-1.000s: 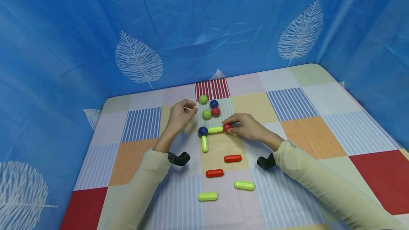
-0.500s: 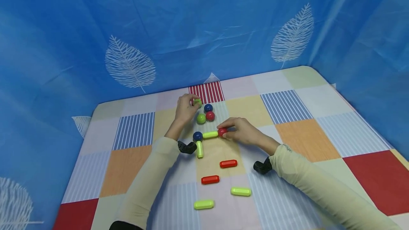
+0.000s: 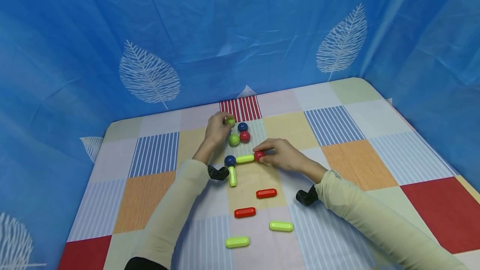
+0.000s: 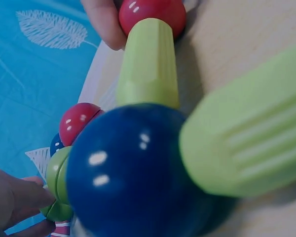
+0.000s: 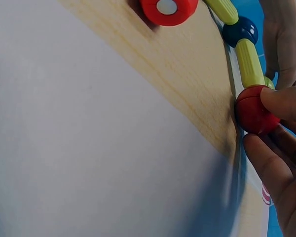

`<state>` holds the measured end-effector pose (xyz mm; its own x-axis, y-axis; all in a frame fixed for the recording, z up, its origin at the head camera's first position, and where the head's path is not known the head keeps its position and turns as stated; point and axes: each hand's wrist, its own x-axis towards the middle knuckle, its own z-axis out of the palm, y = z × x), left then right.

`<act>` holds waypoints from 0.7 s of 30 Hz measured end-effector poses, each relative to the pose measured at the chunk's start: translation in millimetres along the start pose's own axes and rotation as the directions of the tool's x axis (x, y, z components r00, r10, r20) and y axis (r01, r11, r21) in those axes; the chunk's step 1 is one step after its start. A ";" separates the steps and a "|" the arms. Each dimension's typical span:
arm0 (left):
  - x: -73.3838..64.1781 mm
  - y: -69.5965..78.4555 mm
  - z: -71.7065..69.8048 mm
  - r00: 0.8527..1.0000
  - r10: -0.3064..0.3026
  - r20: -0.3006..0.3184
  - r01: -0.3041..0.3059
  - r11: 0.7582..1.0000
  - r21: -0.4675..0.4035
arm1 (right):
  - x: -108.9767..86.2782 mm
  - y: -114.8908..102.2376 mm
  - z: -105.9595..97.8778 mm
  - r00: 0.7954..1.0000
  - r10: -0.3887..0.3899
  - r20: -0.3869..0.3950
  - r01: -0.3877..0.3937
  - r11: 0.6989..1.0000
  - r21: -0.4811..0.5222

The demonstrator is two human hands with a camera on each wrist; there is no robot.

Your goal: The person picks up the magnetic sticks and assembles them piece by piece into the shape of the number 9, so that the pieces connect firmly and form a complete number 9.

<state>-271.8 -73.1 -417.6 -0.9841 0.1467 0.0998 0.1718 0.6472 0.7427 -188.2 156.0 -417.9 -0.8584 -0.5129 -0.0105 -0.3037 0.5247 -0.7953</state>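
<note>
My left hand (image 3: 217,129) pinches a green ball (image 3: 230,121) at the back of the group of loose balls. With thumb and fingers, my right hand (image 3: 282,154) holds a red ball (image 5: 257,109) at the end of a yellow-green rod (image 3: 245,158). That rod runs left to a dark blue ball (image 4: 138,168), and a second yellow-green rod (image 3: 232,177) points from the blue ball toward the front, making an L shape. In the left wrist view the blue ball fills the middle, and the left fingers (image 4: 37,197) show at the lower left.
Beside the left hand lie a second green ball (image 3: 234,140), a red ball (image 3: 245,137) and a blue ball (image 3: 242,127). Nearer the front are two red rods (image 3: 266,193) and two yellow-green rods (image 3: 281,226). A patchwork cloth (image 3: 341,157) covers the table; a blue curtain (image 3: 240,32) hangs behind.
My left hand has moved back and right from beside the balls and taken hold of the rear green ball. The right hand keeps its hold on the red ball. The head view has shifted slightly.
</note>
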 end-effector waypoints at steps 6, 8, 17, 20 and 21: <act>-0.1 0.1 1.7 1.000 -0.020 0.006 0.020 1.000 -0.008 | -0.5 1.8 0.3 1.000 -0.011 -0.002 0.011 1.000 0.008; -1.5 -1.2 0.4 1.000 -0.019 -0.001 0.019 1.000 -0.010 | -0.2 1.2 0.9 1.000 -0.010 0.001 0.010 1.000 0.005; -10.8 -12.0 -13.1 0.999 -0.007 -0.033 0.005 0.999 -0.044 | -0.3 -1.2 0.1 1.000 0.004 0.002 -0.004 1.000 -0.003; -17.3 -15.3 -18.8 0.998 0.015 -0.058 -0.018 0.999 -0.051 | -0.5 -0.1 0.1 1.000 0.000 0.003 0.000 1.000 -0.006; -19.7 -16.0 -20.6 0.998 0.016 -0.062 -0.019 0.998 -0.057 | -0.4 -0.1 0.2 1.000 0.003 0.003 -0.003 1.000 -0.005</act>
<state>-256.1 -101.7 -417.8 -0.9822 0.1101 0.1523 0.1878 0.6005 0.7772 -187.7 156.0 -418.0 -0.8579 -0.5136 -0.0146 -0.3034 0.5293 -0.7923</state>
